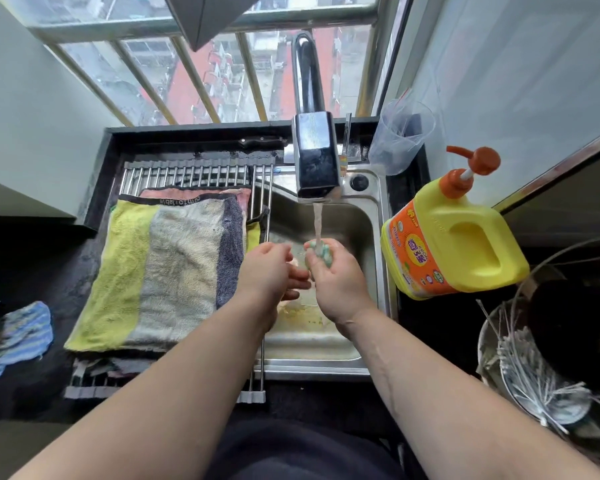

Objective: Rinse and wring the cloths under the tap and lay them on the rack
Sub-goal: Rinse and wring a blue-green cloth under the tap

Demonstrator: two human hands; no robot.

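Observation:
Water runs from the black tap [316,157] into the steel sink [361,220]. My right hand [336,275] grips a small balled-up green cloth [323,252] directly under the stream. Just left of it, my left hand [271,268] hovers with relaxed fingers and holds nothing. A striped yellow, beige and grey cloth [167,271] lies flat on the metal rack [194,173] over the sink's left half, with a pink cloth [187,194] under its far edge.
A yellow detergent jug [454,244] with an orange pump stands right of the sink. A clear plastic cup [400,136] sits at the back right. A blue striped cloth [14,337] lies crumpled on the dark counter at left. A wire basket [534,368] is at right.

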